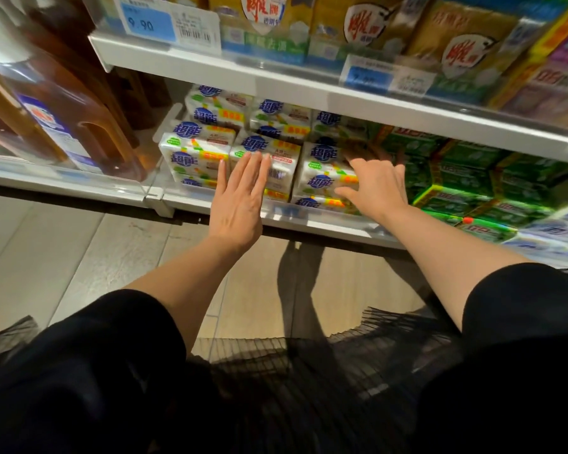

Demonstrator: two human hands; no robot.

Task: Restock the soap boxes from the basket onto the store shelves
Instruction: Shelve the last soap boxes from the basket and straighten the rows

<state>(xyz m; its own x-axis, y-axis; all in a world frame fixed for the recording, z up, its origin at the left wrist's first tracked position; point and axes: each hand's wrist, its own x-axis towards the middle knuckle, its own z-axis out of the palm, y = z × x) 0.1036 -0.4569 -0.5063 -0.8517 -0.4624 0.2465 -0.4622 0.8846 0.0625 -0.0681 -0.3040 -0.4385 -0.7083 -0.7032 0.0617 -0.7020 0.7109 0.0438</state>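
Note:
White soap boxes with blue lettering (197,155) stand stacked in rows on the lower shelf (309,221). My left hand (240,198) lies flat with straight fingers against the front of the middle stack (276,158). My right hand (374,188) has its fingers spread and reaches past the right white stack (322,178), fingertips toward the back beside the green boxes. Neither hand holds a box. The basket is not in view.
Green soap boxes (456,178) fill the shelf to the right. Large amber liquid bottles (63,119) stand at left behind a clear divider. The upper shelf (276,80) carries yellow soap packs and price tags. Tiled floor lies below.

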